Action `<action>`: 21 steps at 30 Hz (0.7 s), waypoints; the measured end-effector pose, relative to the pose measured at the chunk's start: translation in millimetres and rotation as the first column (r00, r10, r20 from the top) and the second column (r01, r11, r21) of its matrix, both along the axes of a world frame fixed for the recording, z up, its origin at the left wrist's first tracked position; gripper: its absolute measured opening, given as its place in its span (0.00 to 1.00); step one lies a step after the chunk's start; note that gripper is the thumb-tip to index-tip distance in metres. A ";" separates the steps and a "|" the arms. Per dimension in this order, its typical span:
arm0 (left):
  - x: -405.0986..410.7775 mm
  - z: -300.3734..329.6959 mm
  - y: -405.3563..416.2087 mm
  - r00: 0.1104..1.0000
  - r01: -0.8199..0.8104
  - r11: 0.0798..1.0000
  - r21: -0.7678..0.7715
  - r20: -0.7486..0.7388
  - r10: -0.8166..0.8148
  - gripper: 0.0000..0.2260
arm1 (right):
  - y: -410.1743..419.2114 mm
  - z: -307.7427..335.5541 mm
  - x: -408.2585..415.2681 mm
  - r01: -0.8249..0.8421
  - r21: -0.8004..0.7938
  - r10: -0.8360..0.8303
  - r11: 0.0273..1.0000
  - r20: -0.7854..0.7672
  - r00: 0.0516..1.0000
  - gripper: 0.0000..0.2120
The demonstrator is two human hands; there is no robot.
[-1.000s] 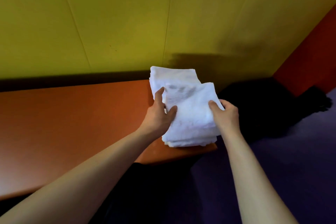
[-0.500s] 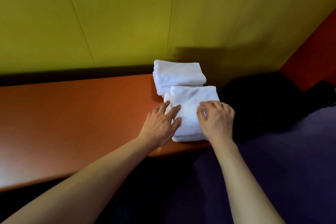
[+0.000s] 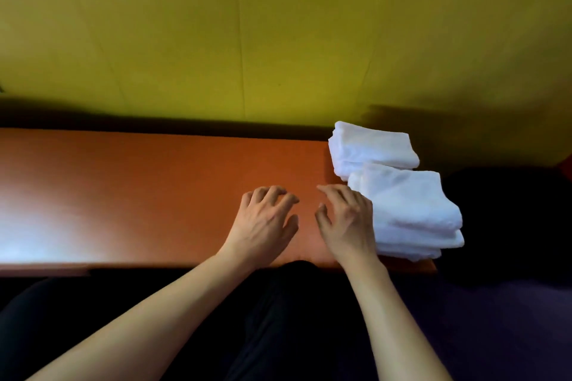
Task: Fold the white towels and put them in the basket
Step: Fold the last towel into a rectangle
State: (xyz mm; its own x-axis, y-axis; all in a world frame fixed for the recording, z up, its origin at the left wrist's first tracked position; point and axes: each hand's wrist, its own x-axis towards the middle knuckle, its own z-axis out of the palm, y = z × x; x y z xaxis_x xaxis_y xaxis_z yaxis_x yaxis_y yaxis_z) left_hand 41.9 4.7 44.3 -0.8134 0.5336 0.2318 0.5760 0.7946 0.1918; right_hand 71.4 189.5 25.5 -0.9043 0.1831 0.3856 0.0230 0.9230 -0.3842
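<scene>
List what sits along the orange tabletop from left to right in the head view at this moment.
Bare orange tabletop → left hand → right hand → near stack of folded white towels. The far stack of folded white towels overlaps that span, so it is left out of the order.

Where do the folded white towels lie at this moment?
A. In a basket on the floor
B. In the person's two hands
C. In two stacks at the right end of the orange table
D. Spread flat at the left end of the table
C: the near stack of folded white towels and the far stack rest at the right end of the orange table, while the left hand and right hand hold nothing.
</scene>
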 end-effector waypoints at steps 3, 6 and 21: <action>5.2 -0.9 -43.1 0.997 -0.077 0.997 0.006 -0.019 0.077 0.17 | -40.2 -2.9 -7.2 -0.089 -0.033 0.089 0.996 0.015 0.996 0.17; 11.8 -3.9 -90.4 0.985 -0.172 0.985 0.033 -0.009 0.172 0.17 | -79.8 -4.4 -14.9 -0.167 -0.053 0.169 0.984 0.032 0.985 0.18; 40.5 -10.3 -325.4 0.796 -0.606 0.794 0.053 0.048 0.604 0.17 | -305.6 -7.6 -64.4 -0.503 -0.067 0.508 0.862 0.120 0.853 0.19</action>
State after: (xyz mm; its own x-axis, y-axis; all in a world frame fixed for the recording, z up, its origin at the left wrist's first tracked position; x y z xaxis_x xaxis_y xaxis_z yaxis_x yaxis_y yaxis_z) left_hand 82.3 -320.6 34.0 -0.9718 -0.0842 0.2201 -0.0244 0.9650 0.2612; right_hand 7.0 -116.1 17.9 -0.9166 -0.3026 0.2613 -0.3921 0.8080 -0.4398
